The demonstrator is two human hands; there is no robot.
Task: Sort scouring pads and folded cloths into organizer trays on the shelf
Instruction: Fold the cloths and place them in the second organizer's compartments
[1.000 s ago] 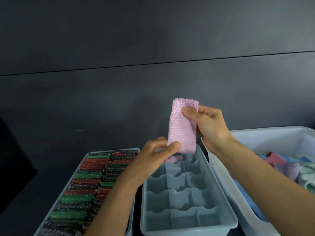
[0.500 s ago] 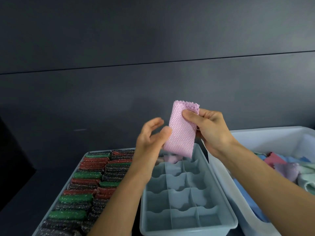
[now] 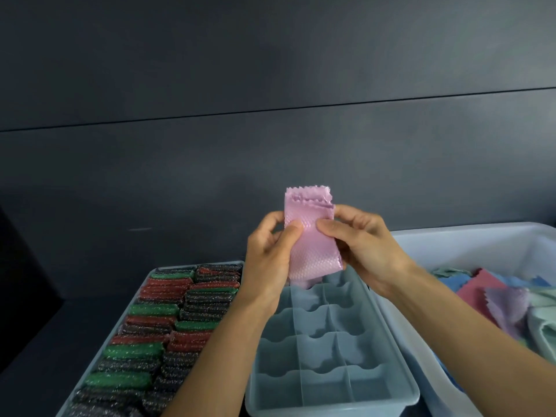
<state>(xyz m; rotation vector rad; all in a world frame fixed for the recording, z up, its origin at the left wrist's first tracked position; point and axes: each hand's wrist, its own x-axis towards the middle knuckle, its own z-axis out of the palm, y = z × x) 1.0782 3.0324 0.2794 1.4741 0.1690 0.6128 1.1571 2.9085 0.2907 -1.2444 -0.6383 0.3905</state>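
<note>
Both hands grasp a folded pink cloth (image 3: 311,236) upright above the far end of the divided tray (image 3: 331,408). The left hand (image 3: 266,260) pinches its left edge between thumb and fingers. The right hand (image 3: 365,245) pinches the right edge. Left of the tray, a second tray (image 3: 155,271) is packed with green, red and dark scouring pads (image 3: 150,341). Right of it, a pale bin (image 3: 451,233) holds loose cloths (image 3: 481,291).

Dark grey panelled wall (image 3: 270,61), thin horizontal seam (image 3: 210,115) across it — dark shelf (image 3: 60,332) below, dim light
</note>
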